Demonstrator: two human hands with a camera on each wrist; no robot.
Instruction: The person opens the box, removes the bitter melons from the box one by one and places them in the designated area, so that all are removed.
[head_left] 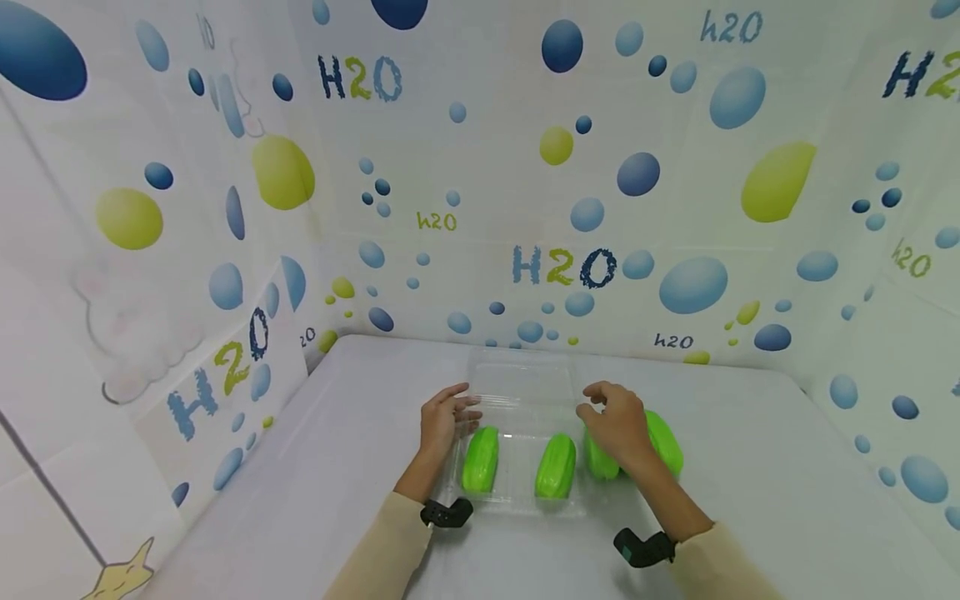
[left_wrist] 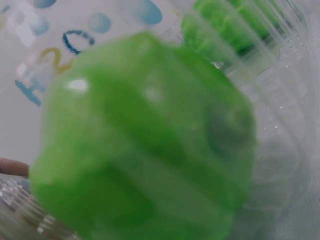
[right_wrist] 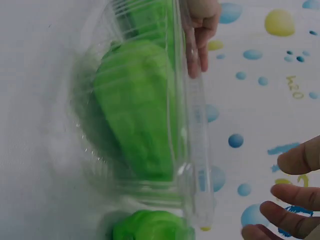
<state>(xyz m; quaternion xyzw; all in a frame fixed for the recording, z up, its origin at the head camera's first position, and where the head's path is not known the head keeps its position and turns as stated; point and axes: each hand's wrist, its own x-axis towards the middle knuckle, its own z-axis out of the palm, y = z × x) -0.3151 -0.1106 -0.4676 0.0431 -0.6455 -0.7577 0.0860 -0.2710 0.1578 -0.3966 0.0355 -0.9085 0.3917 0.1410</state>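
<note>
A clear plastic box [head_left: 517, 479] lies before me in the head view, its lid [head_left: 521, 379] raised at the back. Inside, two bright green, ridged gourd-like vegetables lie apart: one [head_left: 480, 461] at the left, one [head_left: 556, 467] at the right. My left hand [head_left: 442, 423] is at the box's left side, fingers extended along its edge; the right wrist view shows those fingers [right_wrist: 202, 35] right at the rim. By the lid's right side, my right hand [head_left: 624, 425] hovers with nothing in its grasp, its fingers spread in the right wrist view.
Right of the box, partly behind my right hand and forearm, are more green gourd-like vegetables, one nearer [head_left: 602, 458] and one farther right [head_left: 666, 443]. The white table [head_left: 360, 400] meets walls [head_left: 480, 167] printed with bubbles and H2O lettering.
</note>
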